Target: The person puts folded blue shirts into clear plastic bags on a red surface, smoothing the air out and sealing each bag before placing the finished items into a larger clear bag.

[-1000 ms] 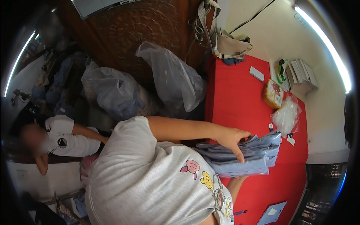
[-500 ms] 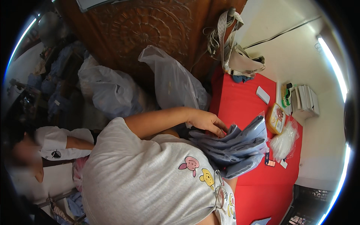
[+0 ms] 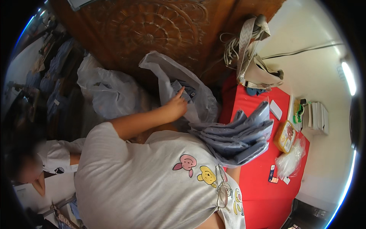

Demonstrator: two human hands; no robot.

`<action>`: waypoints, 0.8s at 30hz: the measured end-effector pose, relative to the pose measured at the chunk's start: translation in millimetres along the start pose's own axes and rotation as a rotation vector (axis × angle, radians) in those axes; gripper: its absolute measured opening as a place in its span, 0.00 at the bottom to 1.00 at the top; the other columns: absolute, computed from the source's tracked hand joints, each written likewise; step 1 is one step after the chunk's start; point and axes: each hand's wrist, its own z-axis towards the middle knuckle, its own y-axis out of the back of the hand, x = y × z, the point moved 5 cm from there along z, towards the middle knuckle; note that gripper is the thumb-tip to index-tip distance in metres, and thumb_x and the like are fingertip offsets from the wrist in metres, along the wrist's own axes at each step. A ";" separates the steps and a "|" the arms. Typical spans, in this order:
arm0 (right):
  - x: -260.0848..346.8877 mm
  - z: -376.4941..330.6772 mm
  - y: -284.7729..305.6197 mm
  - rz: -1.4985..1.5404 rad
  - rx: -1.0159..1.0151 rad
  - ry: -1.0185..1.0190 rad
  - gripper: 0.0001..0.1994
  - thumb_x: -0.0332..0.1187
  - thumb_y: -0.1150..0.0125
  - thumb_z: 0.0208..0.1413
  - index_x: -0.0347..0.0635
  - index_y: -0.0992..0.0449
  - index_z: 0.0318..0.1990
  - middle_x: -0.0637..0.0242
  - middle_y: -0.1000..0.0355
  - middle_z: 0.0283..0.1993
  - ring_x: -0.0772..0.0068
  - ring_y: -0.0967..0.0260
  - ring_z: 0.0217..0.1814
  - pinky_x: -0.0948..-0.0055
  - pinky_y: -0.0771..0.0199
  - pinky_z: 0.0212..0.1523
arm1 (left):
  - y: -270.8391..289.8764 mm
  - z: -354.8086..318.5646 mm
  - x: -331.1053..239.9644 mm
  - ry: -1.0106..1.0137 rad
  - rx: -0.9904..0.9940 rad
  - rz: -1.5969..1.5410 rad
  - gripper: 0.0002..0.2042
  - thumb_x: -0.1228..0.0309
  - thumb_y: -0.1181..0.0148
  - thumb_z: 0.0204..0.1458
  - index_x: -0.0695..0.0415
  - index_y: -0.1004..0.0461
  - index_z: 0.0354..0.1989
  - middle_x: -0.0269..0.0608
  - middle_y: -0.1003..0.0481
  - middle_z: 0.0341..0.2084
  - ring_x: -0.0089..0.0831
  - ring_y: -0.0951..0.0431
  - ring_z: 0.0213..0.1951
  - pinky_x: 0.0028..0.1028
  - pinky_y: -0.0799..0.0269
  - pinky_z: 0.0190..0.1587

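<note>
My left hand [image 3: 176,108] is raised at the mouth of a translucent plastic bag [image 3: 158,61], index finger stretched out and the other fingers curled, with nothing seen in it. Inside that bag lie blue packed garments [image 3: 187,91]. A stack of folded blue garments in clear plastic sleeves [image 3: 236,139] is held up in front of my grey shirt. My right forearm [image 3: 233,174] runs beneath the stack; the right hand itself is hidden under it.
A second filled plastic bag [image 3: 114,97] stands left of the first, by a carved wooden panel [image 3: 148,36]. The red-covered table [image 3: 263,194] holds a yellow-rimmed tub [image 3: 285,136], clear plastic sleeves [image 3: 291,160] and a white bag [image 3: 263,72]. Another person [image 3: 57,154] is at the left.
My left hand has left the garment stack and moved left to the bag, its index finger now extended. The bag's mouth is wider, showing garments inside. The stack remains held.
</note>
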 end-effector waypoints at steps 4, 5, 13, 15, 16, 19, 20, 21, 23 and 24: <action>-26.7 60.9 -15.1 -0.024 0.068 -0.196 0.32 0.46 0.35 0.59 0.34 0.26 0.67 0.47 0.20 0.61 0.50 0.19 0.60 0.51 0.19 0.64 | -7.0 -49.1 -44.0 0.047 0.043 -0.197 0.07 0.70 0.38 0.53 0.56 0.16 0.28 0.40 0.21 0.34 0.39 0.19 0.47 0.58 0.48 0.79; -35.2 78.6 -19.7 -0.033 0.091 -0.255 0.32 0.46 0.35 0.59 0.34 0.26 0.66 0.47 0.20 0.61 0.50 0.19 0.60 0.51 0.18 0.64 | 4.4 -55.4 -50.5 0.075 0.054 -0.262 0.07 0.71 0.39 0.53 0.55 0.16 0.28 0.40 0.21 0.35 0.38 0.19 0.47 0.55 0.45 0.78; -143.1 184.9 -31.7 -0.120 0.234 -0.762 0.31 0.46 0.37 0.60 0.33 0.26 0.66 0.47 0.20 0.61 0.51 0.19 0.59 0.52 0.18 0.64 | 54.0 -110.6 -70.9 0.378 -0.087 -0.214 0.07 0.68 0.38 0.45 0.56 0.17 0.27 0.40 0.22 0.35 0.38 0.20 0.45 0.47 0.33 0.67; -178.1 201.4 -49.5 -0.287 0.236 -0.903 0.24 0.47 0.37 0.61 0.35 0.19 0.55 0.56 0.16 0.48 0.59 0.16 0.48 0.61 0.15 0.54 | 53.5 -124.0 -81.6 0.416 -0.068 -0.197 0.07 0.67 0.38 0.45 0.55 0.17 0.26 0.39 0.21 0.36 0.36 0.21 0.46 0.46 0.34 0.67; -197.4 215.0 -35.3 -0.361 0.255 -0.912 0.21 0.49 0.36 0.62 0.38 0.18 0.50 0.60 0.17 0.42 0.64 0.18 0.42 0.66 0.16 0.49 | 53.1 -127.8 -83.3 0.426 -0.087 -0.187 0.07 0.66 0.38 0.45 0.55 0.17 0.26 0.38 0.21 0.37 0.36 0.21 0.46 0.45 0.34 0.67; -244.7 232.9 -44.2 -0.374 0.327 -0.933 0.16 0.49 0.34 0.63 0.45 0.18 0.38 0.70 0.20 0.32 0.73 0.24 0.32 0.74 0.21 0.38 | 60.8 -140.3 -89.9 0.491 -0.038 -0.270 0.09 0.66 0.40 0.50 0.53 0.15 0.34 0.36 0.21 0.42 0.33 0.22 0.50 0.44 0.34 0.67; -259.8 231.8 -47.9 -0.355 0.271 -0.939 0.15 0.48 0.34 0.63 0.45 0.18 0.39 0.70 0.20 0.33 0.72 0.23 0.32 0.73 0.20 0.39 | 66.0 -141.5 -92.5 0.500 -0.005 -0.285 0.09 0.67 0.40 0.51 0.52 0.15 0.36 0.35 0.21 0.43 0.31 0.22 0.50 0.43 0.34 0.67; -270.8 232.0 -50.7 -0.334 0.212 -0.943 0.15 0.47 0.34 0.63 0.45 0.18 0.40 0.70 0.20 0.34 0.72 0.23 0.33 0.72 0.20 0.39 | 68.0 -142.3 -94.5 0.505 0.028 -0.301 0.10 0.67 0.40 0.53 0.51 0.15 0.39 0.33 0.21 0.44 0.30 0.22 0.51 0.43 0.34 0.67; -284.4 231.9 -52.0 -0.278 0.138 -0.952 0.17 0.46 0.33 0.62 0.43 0.18 0.50 0.65 0.18 0.43 0.65 0.19 0.41 0.66 0.16 0.49 | 71.6 -141.2 -105.5 0.513 -0.060 -0.324 0.13 0.66 0.40 0.55 0.50 0.16 0.47 0.32 0.21 0.46 0.29 0.22 0.52 0.43 0.34 0.66; -288.3 234.8 -53.2 -0.248 0.128 -0.936 0.19 0.45 0.33 0.62 0.42 0.19 0.53 0.64 0.18 0.45 0.62 0.18 0.44 0.64 0.16 0.52 | 73.7 -142.1 -108.4 0.513 -0.103 -0.336 0.14 0.65 0.40 0.57 0.49 0.17 0.50 0.32 0.22 0.46 0.29 0.23 0.52 0.42 0.33 0.66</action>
